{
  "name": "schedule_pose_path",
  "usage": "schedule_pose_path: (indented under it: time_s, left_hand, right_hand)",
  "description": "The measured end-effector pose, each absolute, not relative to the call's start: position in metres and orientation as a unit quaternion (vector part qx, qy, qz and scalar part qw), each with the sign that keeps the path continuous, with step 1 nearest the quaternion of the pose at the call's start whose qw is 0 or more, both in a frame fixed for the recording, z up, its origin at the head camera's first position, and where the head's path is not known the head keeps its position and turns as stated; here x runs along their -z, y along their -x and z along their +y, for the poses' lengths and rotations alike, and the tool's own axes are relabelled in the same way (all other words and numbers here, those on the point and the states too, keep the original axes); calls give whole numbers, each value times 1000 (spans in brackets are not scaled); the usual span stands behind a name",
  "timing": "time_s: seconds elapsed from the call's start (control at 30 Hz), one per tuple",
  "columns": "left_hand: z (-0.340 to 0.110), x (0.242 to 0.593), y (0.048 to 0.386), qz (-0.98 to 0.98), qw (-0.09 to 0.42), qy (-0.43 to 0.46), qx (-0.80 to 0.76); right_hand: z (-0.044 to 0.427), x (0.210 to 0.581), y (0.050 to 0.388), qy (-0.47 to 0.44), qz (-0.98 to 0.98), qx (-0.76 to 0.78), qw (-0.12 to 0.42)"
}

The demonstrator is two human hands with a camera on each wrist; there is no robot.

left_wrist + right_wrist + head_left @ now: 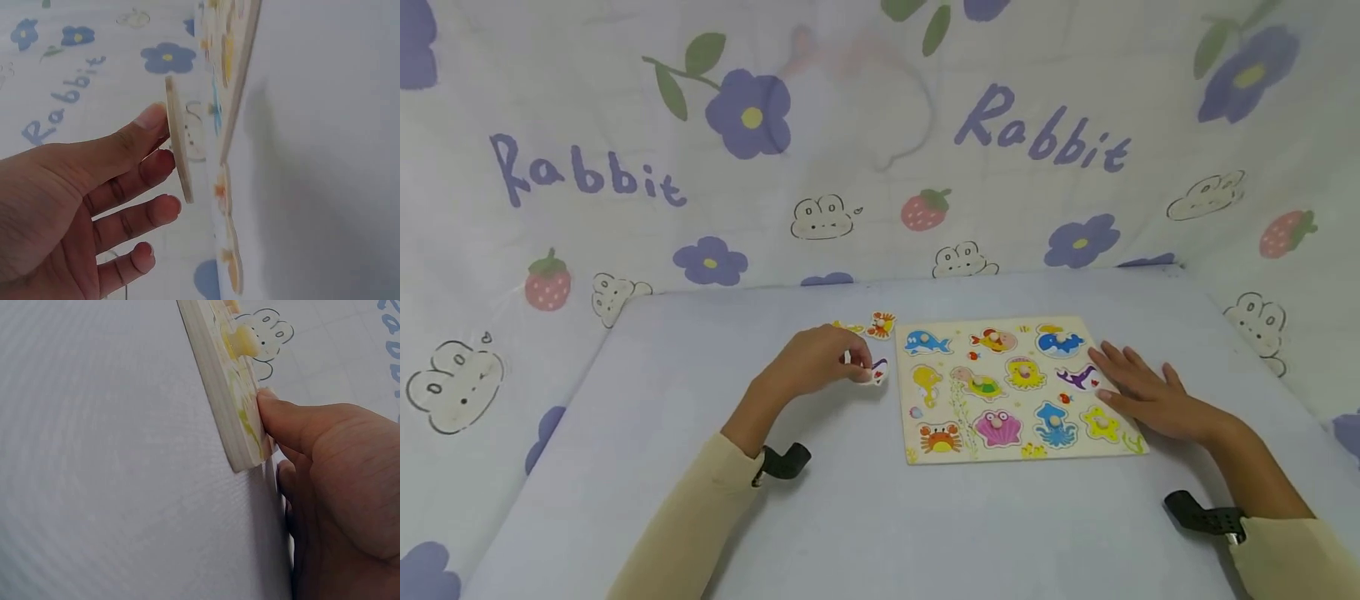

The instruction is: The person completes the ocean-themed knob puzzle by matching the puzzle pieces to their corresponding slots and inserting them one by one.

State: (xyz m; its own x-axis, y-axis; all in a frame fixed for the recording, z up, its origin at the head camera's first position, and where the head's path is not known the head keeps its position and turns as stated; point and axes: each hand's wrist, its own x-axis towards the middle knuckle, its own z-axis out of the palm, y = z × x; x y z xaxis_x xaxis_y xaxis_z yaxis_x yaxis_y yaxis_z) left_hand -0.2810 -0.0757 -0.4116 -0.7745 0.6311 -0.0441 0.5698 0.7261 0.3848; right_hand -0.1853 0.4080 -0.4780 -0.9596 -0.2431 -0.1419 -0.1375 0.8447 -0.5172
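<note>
My left hand (816,360) pinches a flat wooden puzzle piece (878,372) with purple and red print, beside the board's left edge. In the left wrist view the piece (179,140) stands edge-on between thumb and fingers, above the table. My right hand (1161,402) rests at the right edge of the sea-animal puzzle board (917,417), fingers stretched out. Its thumb (287,422) touches the board's face in the right wrist view. A purple whale-like picture (1077,378), with no knob visible, lies on the board near those fingertips.
Beyond the left hand lie a loose red-orange crab-like piece (882,325) and a yellow piece (847,327), partly hidden by that hand. Knobbed pieces, such as a pink shell (997,427), sit on the board. A printed curtain (865,150) hangs behind the white table (880,533).
</note>
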Motion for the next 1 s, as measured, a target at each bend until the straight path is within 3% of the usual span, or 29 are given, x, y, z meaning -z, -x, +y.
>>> schedule_pose_path:
  time_s: [0.37,1.0]
  left_hand:
    - [2,406,270,922,23,-361,-141]
    - [150,409,265,902,67,-416,-95]
  right_hand:
    - [405,477,184,97,954,263,103]
    - [407,475,181,95,956,260,101]
